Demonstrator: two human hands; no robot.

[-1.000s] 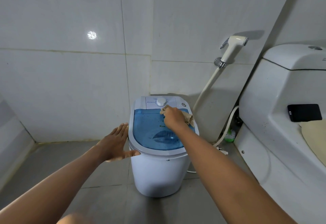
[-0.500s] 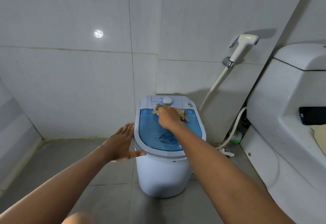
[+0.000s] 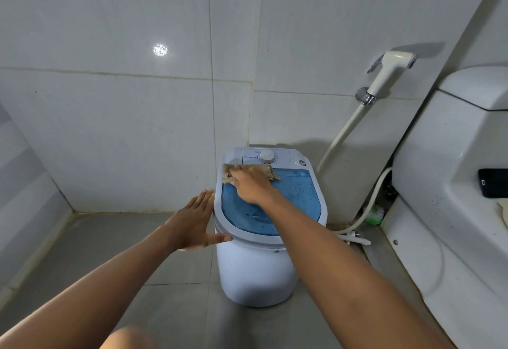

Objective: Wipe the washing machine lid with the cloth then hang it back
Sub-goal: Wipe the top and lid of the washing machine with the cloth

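Two bare arms reach in. The left hand (image 3: 193, 223) lies flat, fingers straight, against the nine o'clock side of the one small white plastic washing machine (image 3: 257, 269). The right hand (image 3: 251, 183) presses one crumpled beige cloth (image 3: 228, 174) onto the far-left corner, about eleven o'clock, of its translucent blue lid (image 3: 299, 197), fingers bent over it. Beyond sits one white dial (image 3: 266, 157).

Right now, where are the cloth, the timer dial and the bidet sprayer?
cloth (image 3: 227, 173): head view, left bunched end beyond the right hand's fingers.
timer dial (image 3: 267, 157): head view, middle of the round white knob.
bidet sprayer (image 3: 391, 69): head view, middle of its white handle.
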